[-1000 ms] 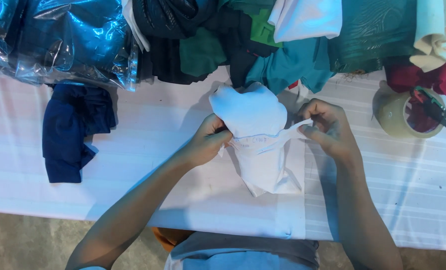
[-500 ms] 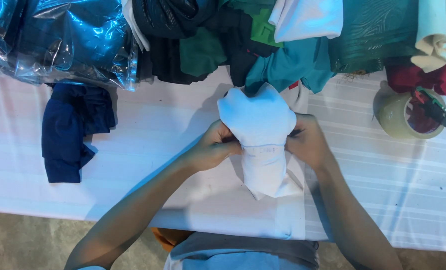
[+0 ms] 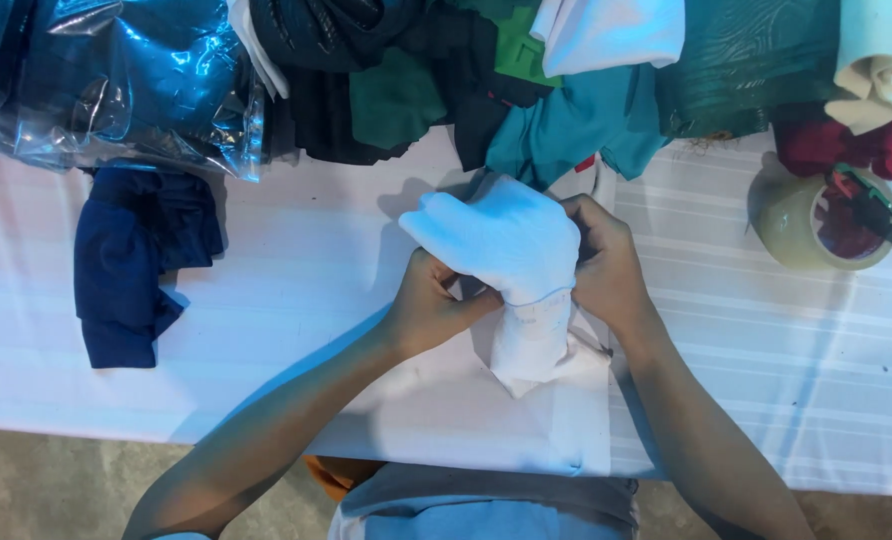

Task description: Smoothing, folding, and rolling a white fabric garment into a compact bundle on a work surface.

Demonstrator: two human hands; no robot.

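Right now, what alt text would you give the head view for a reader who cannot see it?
Both hands, left hand and right hand, grip a bunched white cloth garment over a white striped table. A folded navy blue cloth lies to the left, a roll of tape to the right, and piled coloured clothes behind.

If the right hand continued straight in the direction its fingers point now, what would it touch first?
The right hand points left, into the white cloth bundle it already holds. Beyond the bundle, probably the left hand, though depth is unclear.
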